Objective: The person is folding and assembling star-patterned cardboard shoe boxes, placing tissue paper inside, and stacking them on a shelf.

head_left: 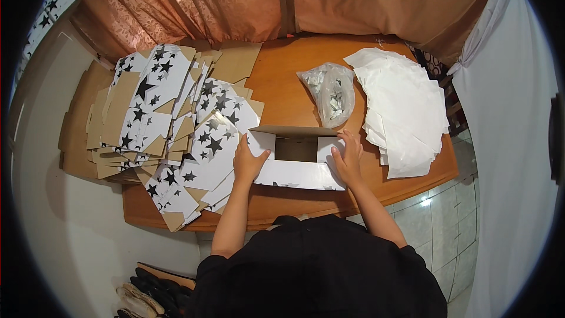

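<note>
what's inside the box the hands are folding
The open box between the left hand and right hand shows only a bare brown cardboard interior; its near corners are hidden by the walls.

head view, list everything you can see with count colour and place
box: one, white with black stars, half folded, table front centre
flat box blanks: a large pile, white with black stars and brown backs, table left
plastic bag: one, clear, silvery contents, behind the box
white sheets: one stack, table right
table: one, orange-brown wood
curtain: salmon, behind the table
shoes: several, dark and tan, floor lower left
left hand: on the box's left end
right hand: on the box's right end
</note>
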Action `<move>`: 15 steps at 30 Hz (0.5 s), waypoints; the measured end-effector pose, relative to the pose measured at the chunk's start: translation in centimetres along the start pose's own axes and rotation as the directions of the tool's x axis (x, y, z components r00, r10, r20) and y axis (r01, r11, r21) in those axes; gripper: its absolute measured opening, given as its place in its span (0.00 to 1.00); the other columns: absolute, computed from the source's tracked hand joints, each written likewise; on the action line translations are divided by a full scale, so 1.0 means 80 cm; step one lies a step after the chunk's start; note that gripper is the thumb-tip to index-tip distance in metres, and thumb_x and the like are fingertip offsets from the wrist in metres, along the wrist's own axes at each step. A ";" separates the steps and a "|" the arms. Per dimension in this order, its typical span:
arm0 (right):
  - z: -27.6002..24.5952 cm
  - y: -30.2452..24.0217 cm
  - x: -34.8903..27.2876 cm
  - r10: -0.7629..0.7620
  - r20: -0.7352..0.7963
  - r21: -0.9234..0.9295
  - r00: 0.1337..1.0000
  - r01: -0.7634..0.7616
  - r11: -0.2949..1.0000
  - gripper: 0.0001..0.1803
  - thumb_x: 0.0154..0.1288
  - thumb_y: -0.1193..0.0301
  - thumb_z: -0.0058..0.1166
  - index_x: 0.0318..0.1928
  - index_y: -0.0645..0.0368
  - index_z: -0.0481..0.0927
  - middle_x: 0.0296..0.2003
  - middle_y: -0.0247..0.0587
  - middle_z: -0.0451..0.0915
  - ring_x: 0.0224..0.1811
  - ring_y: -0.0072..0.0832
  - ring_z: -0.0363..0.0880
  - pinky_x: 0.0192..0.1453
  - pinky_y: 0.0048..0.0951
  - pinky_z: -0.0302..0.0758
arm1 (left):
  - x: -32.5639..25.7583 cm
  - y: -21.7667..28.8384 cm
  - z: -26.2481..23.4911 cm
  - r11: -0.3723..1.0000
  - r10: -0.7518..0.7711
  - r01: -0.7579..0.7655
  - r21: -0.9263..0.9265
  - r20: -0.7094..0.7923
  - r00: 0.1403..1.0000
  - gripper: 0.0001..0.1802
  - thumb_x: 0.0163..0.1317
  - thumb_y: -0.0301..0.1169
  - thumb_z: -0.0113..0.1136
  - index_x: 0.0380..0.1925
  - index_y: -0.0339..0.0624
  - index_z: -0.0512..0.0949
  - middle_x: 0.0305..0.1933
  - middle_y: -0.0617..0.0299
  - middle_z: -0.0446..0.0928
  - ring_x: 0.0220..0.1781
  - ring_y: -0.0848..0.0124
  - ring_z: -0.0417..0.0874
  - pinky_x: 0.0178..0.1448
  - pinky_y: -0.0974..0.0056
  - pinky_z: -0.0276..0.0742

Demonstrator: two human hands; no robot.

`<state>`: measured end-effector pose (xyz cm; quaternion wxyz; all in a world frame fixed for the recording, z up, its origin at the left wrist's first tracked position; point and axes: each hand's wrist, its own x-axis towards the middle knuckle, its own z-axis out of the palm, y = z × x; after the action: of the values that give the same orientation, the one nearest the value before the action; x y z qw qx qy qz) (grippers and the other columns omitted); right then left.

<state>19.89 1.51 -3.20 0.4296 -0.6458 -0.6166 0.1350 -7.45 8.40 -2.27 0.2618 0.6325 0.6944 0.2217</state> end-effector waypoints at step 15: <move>0.001 -0.012 0.003 0.050 -0.008 -0.179 0.999 -0.050 0.983 0.37 0.50 0.61 0.61 0.59 0.61 0.64 0.56 0.53 0.64 0.60 0.48 0.59 0.62 0.46 0.54 | -0.007 0.014 0.000 0.998 0.011 -0.014 -0.062 -0.044 0.999 0.46 0.46 0.47 0.69 0.59 0.32 0.60 0.58 0.42 0.68 0.59 0.53 0.70 0.61 0.58 0.66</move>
<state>19.21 1.62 -2.47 0.3675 -0.6973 -0.6090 0.0886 -6.54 7.94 -1.51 0.2645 0.6235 0.6888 0.2586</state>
